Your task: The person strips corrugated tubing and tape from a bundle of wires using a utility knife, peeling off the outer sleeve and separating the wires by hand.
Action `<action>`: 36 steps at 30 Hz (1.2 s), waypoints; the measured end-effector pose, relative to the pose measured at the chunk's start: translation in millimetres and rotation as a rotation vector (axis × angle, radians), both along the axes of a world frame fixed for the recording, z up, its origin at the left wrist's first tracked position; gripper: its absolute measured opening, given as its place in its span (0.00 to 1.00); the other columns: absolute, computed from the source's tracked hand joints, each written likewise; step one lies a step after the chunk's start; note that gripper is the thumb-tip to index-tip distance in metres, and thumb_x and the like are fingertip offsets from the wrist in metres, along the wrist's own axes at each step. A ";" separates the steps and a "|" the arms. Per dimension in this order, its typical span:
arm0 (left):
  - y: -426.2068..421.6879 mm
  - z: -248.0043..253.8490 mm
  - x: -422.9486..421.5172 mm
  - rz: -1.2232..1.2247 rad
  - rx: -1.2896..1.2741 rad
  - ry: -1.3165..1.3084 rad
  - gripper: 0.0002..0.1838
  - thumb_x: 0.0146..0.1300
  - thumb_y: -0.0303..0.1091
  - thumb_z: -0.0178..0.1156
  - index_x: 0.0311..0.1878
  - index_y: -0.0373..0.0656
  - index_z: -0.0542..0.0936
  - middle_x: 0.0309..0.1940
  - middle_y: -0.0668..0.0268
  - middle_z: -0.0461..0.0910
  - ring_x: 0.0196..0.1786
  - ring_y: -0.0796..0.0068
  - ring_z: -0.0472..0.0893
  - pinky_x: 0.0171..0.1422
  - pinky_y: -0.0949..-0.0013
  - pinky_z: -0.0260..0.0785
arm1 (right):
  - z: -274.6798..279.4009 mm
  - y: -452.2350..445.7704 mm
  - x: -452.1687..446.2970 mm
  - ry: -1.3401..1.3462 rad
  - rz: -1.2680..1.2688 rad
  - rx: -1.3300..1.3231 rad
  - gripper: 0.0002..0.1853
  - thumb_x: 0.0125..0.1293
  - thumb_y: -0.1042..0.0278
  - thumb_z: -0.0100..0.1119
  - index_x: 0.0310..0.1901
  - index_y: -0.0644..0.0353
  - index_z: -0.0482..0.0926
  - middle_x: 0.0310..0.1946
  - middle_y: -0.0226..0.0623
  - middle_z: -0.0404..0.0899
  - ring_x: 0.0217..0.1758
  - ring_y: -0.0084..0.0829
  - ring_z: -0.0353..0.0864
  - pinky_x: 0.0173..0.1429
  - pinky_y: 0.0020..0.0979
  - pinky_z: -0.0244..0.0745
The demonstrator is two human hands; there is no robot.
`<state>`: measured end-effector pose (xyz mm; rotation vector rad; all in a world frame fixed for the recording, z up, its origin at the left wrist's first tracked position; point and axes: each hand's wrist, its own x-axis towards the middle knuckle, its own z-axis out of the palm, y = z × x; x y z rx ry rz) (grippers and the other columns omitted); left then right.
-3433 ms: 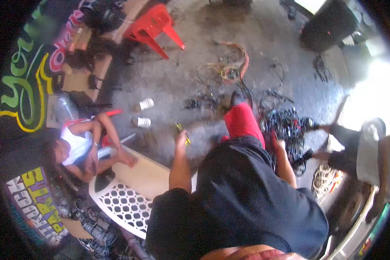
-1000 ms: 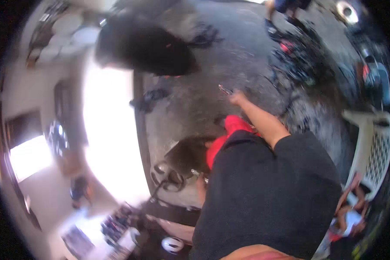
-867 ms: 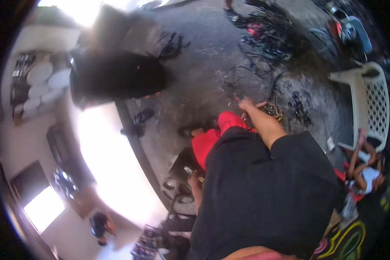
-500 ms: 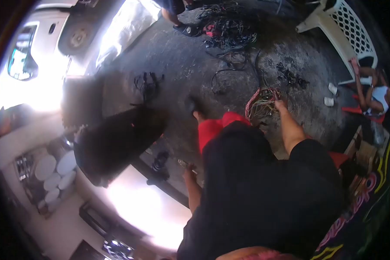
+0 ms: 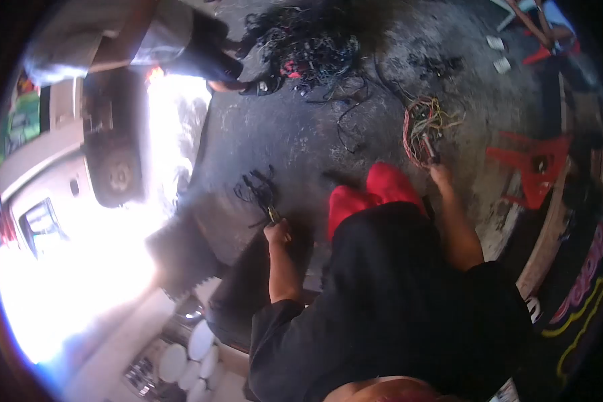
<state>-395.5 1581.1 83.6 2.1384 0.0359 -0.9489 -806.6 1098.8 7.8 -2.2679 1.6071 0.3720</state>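
My right hand (image 5: pixel 440 174) is closed round the end of a bundle of coloured wires (image 5: pixel 415 130). The wires fan out in red, yellow and pale strands above the floor, and a dark reddish-brown piece (image 5: pixel 431 149) sticks up from my fist. My left hand (image 5: pixel 278 231) is closed on a short object with a yellowish part (image 5: pixel 273 214), whose kind is unclear. Just beyond that object lies a small tangle of black cables (image 5: pixel 256 191). Whether the object touches the cables cannot be told.
A large heap of dark wiring (image 5: pixel 308 47) covers the floor ahead, beside another person's sandalled foot (image 5: pixel 261 86). Red plastic chair parts (image 5: pixel 536 167) lie at right. Two white pieces (image 5: pixel 501 65) and dark scraps (image 5: pixel 439 65) are on the floor. A vehicle (image 5: pixel 47 194) stands at left.
My left hand has reached forward to the black cables with the yellowish object. My right hand still holds the coloured wires. My view has turned, and the other person shows more at upper left.
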 end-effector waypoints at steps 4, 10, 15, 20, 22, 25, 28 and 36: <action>-91.9 48.8 43.8 0.067 0.230 0.050 0.06 0.49 0.29 0.63 0.30 0.38 0.78 0.17 0.64 0.74 0.18 0.70 0.75 0.21 0.68 0.66 | 29.0 2.4 -18.7 -0.716 -0.697 0.324 0.13 0.65 0.57 0.52 0.41 0.56 0.78 0.24 0.30 0.77 0.24 0.25 0.73 0.29 0.27 0.69; -203.1 11.1 27.1 -1.201 0.091 -0.936 0.15 0.45 0.39 0.65 0.37 0.44 0.81 0.18 0.61 0.76 0.19 0.61 0.77 0.22 0.64 0.70 | 163.1 -21.7 123.6 -1.202 -1.545 0.675 0.10 0.63 0.61 0.56 0.40 0.56 0.76 0.21 0.30 0.74 0.22 0.20 0.73 0.26 0.23 0.69; -327.4 -70.4 -11.0 -1.127 0.241 -0.978 0.12 0.48 0.39 0.64 0.35 0.44 0.80 0.15 0.65 0.73 0.17 0.61 0.75 0.20 0.64 0.68 | 41.9 -113.8 209.9 -1.130 -0.798 0.788 0.09 0.62 0.61 0.57 0.37 0.58 0.74 0.23 0.29 0.73 0.23 0.19 0.72 0.24 0.23 0.65; -373.1 -219.3 -25.0 -0.856 -0.034 -0.424 0.12 0.59 0.34 0.56 0.45 0.41 0.78 0.25 0.55 0.77 0.24 0.60 0.78 0.26 0.63 0.68 | -70.6 -185.5 278.6 -1.177 -0.789 0.702 0.10 0.63 0.59 0.56 0.35 0.57 0.74 0.22 0.25 0.72 0.23 0.17 0.71 0.27 0.21 0.63; -442.0 -215.5 -10.6 -0.845 -0.204 -0.599 0.10 0.61 0.36 0.57 0.34 0.38 0.78 0.24 0.57 0.78 0.23 0.68 0.78 0.25 0.66 0.67 | -115.5 -197.4 301.1 -1.172 -0.842 0.646 0.11 0.63 0.58 0.56 0.36 0.57 0.75 0.22 0.25 0.72 0.23 0.18 0.71 0.28 0.22 0.64; -445.9 -312.3 12.9 -0.246 -0.251 0.132 0.13 0.60 0.38 0.59 0.34 0.36 0.78 0.24 0.60 0.79 0.26 0.73 0.79 0.29 0.68 0.68 | -163.8 -200.7 310.2 -1.151 -0.817 0.546 0.10 0.64 0.58 0.55 0.37 0.57 0.75 0.25 0.27 0.74 0.24 0.20 0.73 0.29 0.23 0.67; -454.3 -335.0 44.7 -0.295 0.090 0.045 0.12 0.55 0.37 0.63 0.33 0.36 0.80 0.26 0.58 0.79 0.30 0.73 0.80 0.33 0.68 0.68 | -183.5 -202.8 296.1 -1.351 -0.683 0.508 0.12 0.66 0.62 0.53 0.46 0.59 0.76 0.34 0.34 0.78 0.32 0.24 0.77 0.38 0.28 0.72; -492.1 -305.1 90.6 -0.412 -0.222 -0.017 0.14 0.54 0.35 0.65 0.40 0.35 0.79 0.27 0.61 0.80 0.30 0.76 0.78 0.37 0.69 0.69 | -110.1 -188.7 247.2 -1.701 -0.461 0.558 0.25 0.69 0.67 0.44 0.65 0.66 0.57 0.40 0.37 0.74 0.46 0.31 0.71 0.50 0.34 0.70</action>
